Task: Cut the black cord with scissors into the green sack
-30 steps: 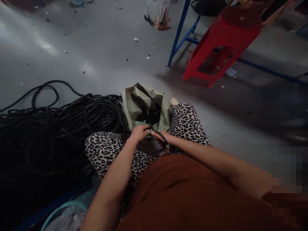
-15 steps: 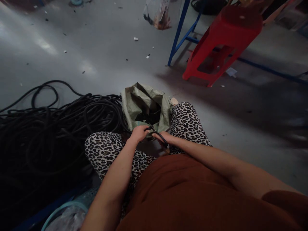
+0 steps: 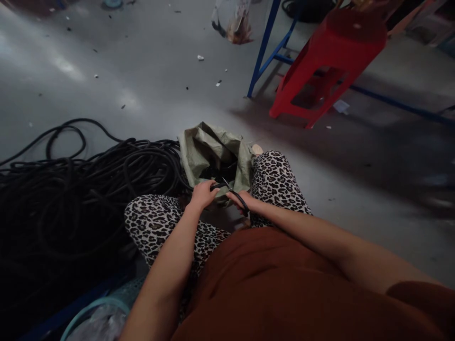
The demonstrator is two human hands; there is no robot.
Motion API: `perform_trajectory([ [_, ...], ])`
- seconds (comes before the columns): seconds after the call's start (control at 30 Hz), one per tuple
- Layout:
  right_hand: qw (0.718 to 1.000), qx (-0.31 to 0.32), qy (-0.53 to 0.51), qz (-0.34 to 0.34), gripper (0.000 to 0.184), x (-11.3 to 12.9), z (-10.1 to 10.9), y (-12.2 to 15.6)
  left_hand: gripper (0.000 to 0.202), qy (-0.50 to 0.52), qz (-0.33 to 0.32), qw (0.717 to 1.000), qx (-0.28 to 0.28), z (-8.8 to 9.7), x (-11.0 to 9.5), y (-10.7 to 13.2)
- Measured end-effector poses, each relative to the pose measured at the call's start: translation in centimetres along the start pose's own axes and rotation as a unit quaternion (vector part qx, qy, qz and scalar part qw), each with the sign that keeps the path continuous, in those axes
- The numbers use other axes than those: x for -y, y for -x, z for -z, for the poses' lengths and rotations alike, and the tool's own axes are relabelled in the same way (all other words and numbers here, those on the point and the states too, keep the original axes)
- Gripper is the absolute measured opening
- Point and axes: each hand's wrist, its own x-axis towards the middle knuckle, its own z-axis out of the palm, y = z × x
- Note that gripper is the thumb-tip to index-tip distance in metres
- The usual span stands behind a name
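My left hand [image 3: 204, 193] is closed on a black rubber cord [image 3: 218, 185], whose short end sticks out toward the right. In my right hand [image 3: 242, 201] is a pair of scissors [image 3: 243, 204] with black handles; the blades point up and left, close to the cord's end. Both hands are over the near rim of a grey-green woven sack [image 3: 192, 161], which stands between my knees with its mouth wide. Dark pieces lie inside the sack, too dim to make out. A large heap of black cord [image 3: 142, 161] lies to the left.
A red plastic stool [image 3: 341, 52] stands at the upper right, beside a blue metal frame [image 3: 261, 57]. A clear plastic bag [image 3: 236, 23] sits on the floor farther off. Near my left side is a light-blue basket [image 3: 117, 303]. Small scraps dot the floor.
My left hand has shifted slightly left, and more of the cord's end shows past its fingers. The scissor blades now show more plainly; the right hand has barely moved.
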Motion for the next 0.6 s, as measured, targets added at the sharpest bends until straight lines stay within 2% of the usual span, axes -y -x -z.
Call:
perform_trajectory([
  [0.13,0.999,0.002,-0.032,-0.010,0.050,-0.01,0.21,0.14,0.035,0.020,-0.006,1.000,-0.003,0.21,0.19,-0.03],
  [0.33,0.995,0.037,-0.094,0.011,0.051,-0.01,0.25,0.55,0.034,0.013,-0.001,1.000,0.018,0.51,0.23,-0.01],
  [0.5,0.995,0.050,-0.089,-0.022,0.056,0.08,0.14,0.50,0.034,0.010,-0.010,0.999,0.028,0.59,0.38,0.00],
  [0.6,0.995,0.041,-0.092,-0.016,0.056,0.08,0.17,0.57,0.035,0.008,-0.007,1.000,0.029,0.63,0.38,0.00],
])
